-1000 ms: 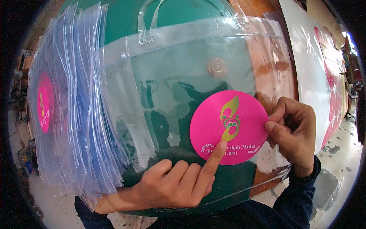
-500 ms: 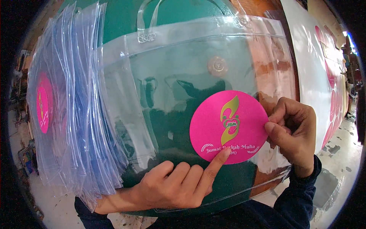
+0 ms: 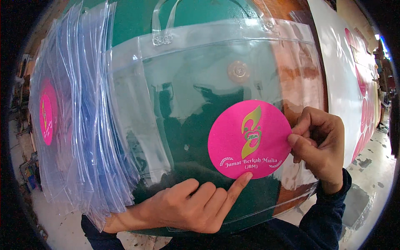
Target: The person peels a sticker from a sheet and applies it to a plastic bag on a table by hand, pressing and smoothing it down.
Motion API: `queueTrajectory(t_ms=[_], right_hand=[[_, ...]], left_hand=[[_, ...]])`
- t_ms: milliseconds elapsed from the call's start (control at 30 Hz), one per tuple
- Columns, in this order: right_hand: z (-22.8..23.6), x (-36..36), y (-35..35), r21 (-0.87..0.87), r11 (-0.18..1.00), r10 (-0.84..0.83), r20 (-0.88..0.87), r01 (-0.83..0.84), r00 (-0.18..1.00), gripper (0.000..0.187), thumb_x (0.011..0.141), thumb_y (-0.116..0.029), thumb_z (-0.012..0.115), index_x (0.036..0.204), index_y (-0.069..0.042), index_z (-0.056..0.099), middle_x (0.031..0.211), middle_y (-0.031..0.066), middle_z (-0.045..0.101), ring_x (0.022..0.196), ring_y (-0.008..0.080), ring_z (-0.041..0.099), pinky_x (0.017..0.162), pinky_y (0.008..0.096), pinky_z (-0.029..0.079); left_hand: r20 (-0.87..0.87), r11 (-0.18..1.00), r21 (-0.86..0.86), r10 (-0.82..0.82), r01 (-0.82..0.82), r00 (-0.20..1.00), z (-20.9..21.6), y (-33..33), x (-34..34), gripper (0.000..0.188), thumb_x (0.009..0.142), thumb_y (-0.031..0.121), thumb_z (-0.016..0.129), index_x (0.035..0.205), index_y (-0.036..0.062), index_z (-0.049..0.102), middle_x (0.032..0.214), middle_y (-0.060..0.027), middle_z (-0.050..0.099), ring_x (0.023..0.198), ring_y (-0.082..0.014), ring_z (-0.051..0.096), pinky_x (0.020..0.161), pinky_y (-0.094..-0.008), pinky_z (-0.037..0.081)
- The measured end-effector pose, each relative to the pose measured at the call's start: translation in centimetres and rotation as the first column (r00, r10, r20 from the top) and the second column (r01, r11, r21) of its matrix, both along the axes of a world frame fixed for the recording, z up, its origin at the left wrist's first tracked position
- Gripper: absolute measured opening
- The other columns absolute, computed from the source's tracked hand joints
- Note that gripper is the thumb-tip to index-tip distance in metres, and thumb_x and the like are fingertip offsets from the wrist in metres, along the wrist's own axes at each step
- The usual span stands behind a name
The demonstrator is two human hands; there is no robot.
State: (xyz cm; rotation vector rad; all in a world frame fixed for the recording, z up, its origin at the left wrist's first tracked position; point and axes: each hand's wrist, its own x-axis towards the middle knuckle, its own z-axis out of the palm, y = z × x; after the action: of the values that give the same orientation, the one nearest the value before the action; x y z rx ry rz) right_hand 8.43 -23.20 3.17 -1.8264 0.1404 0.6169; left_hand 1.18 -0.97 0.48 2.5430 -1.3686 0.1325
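Observation:
A round pink sticker (image 3: 225, 137) with a yellow-green emblem lies over a clear plastic bag (image 3: 196, 48), which is spread flat in front of me. My right hand (image 3: 318, 141) pinches the sticker's right edge between thumb and fingers. With its index finger stretched out, my left hand (image 3: 200, 204) touches the sticker's lower edge; the other fingers are curled and hold nothing. The bag has clear handles (image 3: 166, 25) at its far edge and a round snap button (image 3: 238, 71) near the top middle. Whether the sticker's whole underside touches the bag is hidden.
On the left is a thick stack of clear plastic bags (image 3: 89, 108), with a similar pink sticker (image 3: 46, 118) on one. The bag lies on a green and brown table surface (image 3: 129, 16). At the right is a white sheet (image 3: 333, 62) with pink circles.
My left index fingertip has slid down from the sticker's printed lower part to its bottom edge. The right hand keeps its pinch and has barely moved.

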Motion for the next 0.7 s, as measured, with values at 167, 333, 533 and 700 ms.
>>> queueTrajectory(t_ms=[167,333,533,700], right_hand=[[0.02,0.04,-0.09,0.016,1.000,0.007,0.006,-0.007,1.000,0.008,0.073,0.000,0.063,0.068,0.000,0.056,0.057,-0.0054,0.046,0.048,-0.0022,0.031,0.043,0.0156,0.020],[-0.08,0.06,-0.26,0.029,0.999,0.014,0.012,-0.015,1.000,0.009,0.073,0.000,0.063,0.067,0.000,0.056,0.057,-0.0053,0.047,0.048,-0.0022,0.031,0.043,0.0157,0.020],[0.05,0.11,-0.31,0.006,1.000,0.002,-0.001,-0.002,1.000,0.010,0.073,0.000,0.063,0.067,0.000,0.055,0.057,-0.0057,0.047,0.048,-0.0027,0.033,0.043,0.0153,0.020],[0.11,0.08,-0.20,0.039,0.999,0.008,-0.027,-0.007,1.000,0.009,0.073,0.001,0.063,0.068,0.000,0.055,0.057,-0.0057,0.047,0.048,-0.0029,0.033,0.043,0.0151,0.020]], left_hand=[[-0.002,0.999,-0.041,-0.032,0.032,0.999,-0.15,0.02,0.10,0.037,0.070,0.008,0.051,0.104,0.0036,0.065,0.055,0.0042,0.019,0.047,-0.0052,0.028,0.043,-0.0198,0.020],[-0.004,0.993,-0.056,-0.106,0.105,0.994,0.09,0.25,0.23,0.029,0.077,0.022,0.059,0.102,0.0085,0.067,0.056,0.0054,0.015,0.045,-0.0046,0.026,0.044,-0.0218,0.017],[0.000,0.990,-0.053,0.128,-0.128,0.992,-0.19,-0.35,-0.23,0.033,0.077,0.026,0.061,0.104,0.0092,0.066,0.053,0.0060,0.018,0.046,-0.0054,0.027,0.044,-0.0222,0.019],[-0.097,0.999,-0.047,0.014,-0.019,0.995,-0.31,-0.17,0.14,0.039,0.074,0.010,0.053,0.111,0.0037,0.061,0.055,0.0054,0.022,0.048,-0.0056,0.031,0.045,-0.0199,0.023]])
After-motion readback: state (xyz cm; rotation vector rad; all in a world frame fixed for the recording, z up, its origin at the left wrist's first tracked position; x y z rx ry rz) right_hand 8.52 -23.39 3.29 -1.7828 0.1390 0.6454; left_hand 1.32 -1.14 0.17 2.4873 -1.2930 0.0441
